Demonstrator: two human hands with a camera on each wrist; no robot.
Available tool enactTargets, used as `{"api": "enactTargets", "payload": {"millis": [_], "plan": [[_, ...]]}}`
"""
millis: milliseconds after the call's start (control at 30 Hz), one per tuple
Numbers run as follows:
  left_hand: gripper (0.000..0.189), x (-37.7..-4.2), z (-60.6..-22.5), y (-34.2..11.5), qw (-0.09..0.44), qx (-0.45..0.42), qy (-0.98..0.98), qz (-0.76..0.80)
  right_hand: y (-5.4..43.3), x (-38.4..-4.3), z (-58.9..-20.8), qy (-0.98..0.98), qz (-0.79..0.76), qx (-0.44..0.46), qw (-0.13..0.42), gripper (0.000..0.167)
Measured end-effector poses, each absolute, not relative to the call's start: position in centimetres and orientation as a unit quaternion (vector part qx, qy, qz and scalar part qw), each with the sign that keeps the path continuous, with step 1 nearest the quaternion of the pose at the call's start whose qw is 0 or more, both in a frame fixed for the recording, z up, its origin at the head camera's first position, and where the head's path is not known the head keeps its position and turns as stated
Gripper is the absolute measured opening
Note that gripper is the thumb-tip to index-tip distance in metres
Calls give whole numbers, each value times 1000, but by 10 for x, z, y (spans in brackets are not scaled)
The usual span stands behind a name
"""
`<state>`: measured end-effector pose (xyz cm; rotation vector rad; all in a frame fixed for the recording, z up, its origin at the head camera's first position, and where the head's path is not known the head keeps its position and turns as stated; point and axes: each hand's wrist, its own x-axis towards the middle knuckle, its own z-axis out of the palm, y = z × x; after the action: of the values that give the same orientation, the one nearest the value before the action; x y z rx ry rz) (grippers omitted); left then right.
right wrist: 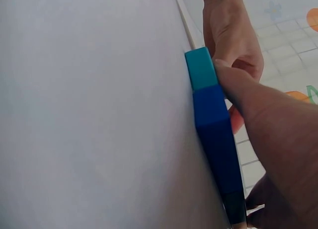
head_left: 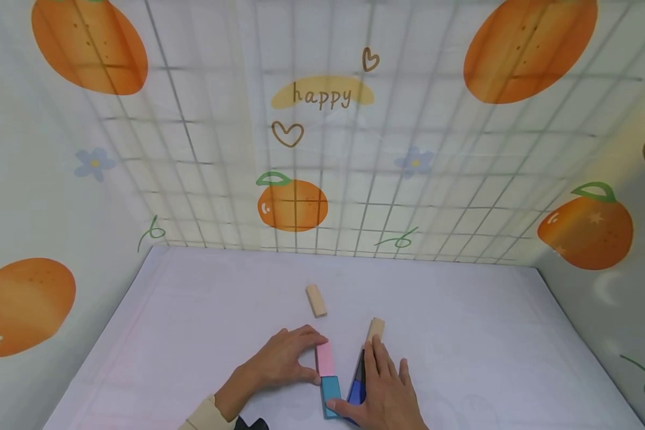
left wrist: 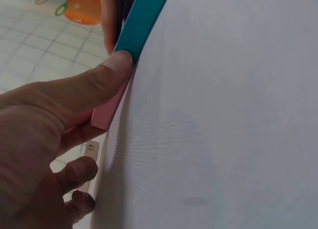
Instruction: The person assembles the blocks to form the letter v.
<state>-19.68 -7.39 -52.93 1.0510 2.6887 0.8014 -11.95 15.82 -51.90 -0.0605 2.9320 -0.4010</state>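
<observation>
My left hand (head_left: 282, 361) pinches the pink block (head_left: 325, 360) by its two ends, its index finger at the far end and its thumb by the joint with the teal block (head_left: 331, 395). My right hand (head_left: 389, 388) lies with straight fingers along the right row, and its thumb touches the teal block. That row holds a blue block (head_left: 356, 394), a black block (head_left: 360, 367) and a wooden block (head_left: 376, 328) partly under the fingertips. In the right wrist view, the blue block (right wrist: 213, 107) meets the teal block (right wrist: 201, 67), forming a narrow V.
Farther back on the white tabletop (head_left: 220, 286) lies a separate wooden block (head_left: 316, 300). A dark object (head_left: 251, 424) shows at the near edge. Printed cloth walls (head_left: 322, 155) with oranges surround the table at the back and sides.
</observation>
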Motion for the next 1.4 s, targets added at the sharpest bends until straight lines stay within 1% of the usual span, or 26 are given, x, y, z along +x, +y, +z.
{"api": "enactTargets", "payload": {"millis": [167, 667, 1400], "plan": [[68, -197, -531, -74, 74, 350, 896, 264, 159, -119, -520, 986, -140, -27, 86, 148], [61, -197, -529, -74, 68, 359, 891, 270, 160, -120, -521, 985, -148, -31, 84, 147], [62, -198, -530, -73, 76, 353, 895, 262, 160, -119, -522, 985, -150, -31, 80, 147]]}}
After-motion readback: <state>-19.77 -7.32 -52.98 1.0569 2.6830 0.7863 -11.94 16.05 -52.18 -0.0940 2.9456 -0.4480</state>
